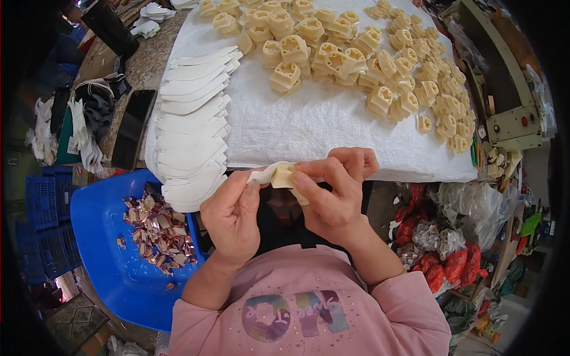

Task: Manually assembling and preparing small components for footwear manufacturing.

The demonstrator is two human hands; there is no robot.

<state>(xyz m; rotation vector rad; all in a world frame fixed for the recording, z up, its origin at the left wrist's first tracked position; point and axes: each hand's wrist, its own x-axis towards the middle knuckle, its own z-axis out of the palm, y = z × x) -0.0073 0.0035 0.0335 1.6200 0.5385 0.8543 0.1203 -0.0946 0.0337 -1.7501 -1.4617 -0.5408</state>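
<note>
Over by the near edge of the tabletop (267,133), a cream block (284,177) sits in the grasp of the right hand (336,193), while the left hand (228,211) has its fingers pinched on a white strip (262,175) that meets the block's left side. If it's being laid on, I'd steady the block with the right fingers and keep the strip lightly taut — then smooth it along so no crease gets trapped. More strips (193,127) lie overlapped at left; other blocks (341,56) crowd far and right.
</note>
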